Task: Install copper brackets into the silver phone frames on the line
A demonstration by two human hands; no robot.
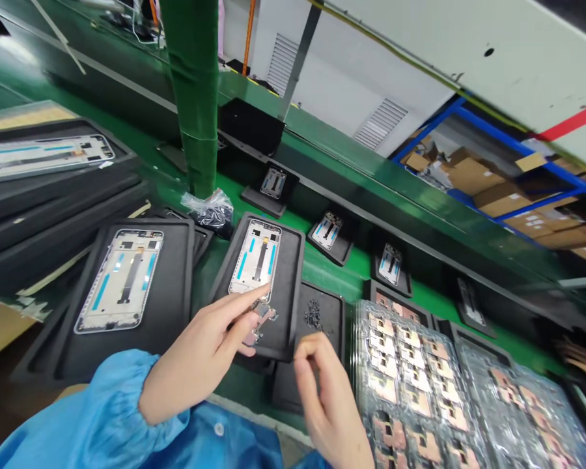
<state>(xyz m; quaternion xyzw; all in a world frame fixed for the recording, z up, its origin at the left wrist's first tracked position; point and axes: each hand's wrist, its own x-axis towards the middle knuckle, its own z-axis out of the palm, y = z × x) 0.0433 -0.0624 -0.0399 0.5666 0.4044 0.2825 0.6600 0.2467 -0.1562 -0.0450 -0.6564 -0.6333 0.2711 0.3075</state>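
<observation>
**Small board at the foot of the frame**

My left hand point(200, 355) has the small board point(260, 318) pinched between thumb and forefinger, right at the lower end of the phone frame point(254, 259). The frame lies in its black tray point(293, 286) on the green table point(332, 268). My right hand point(329, 404) hovers just beside, grip closed fingertip to thumb (anything inside is too small to see), near the screw tray point(329, 312). Blister trays point(410, 378) sit right.

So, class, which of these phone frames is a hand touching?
The frame in the middle tray; the left hand touches its lower end, others lie untouched.
</observation>
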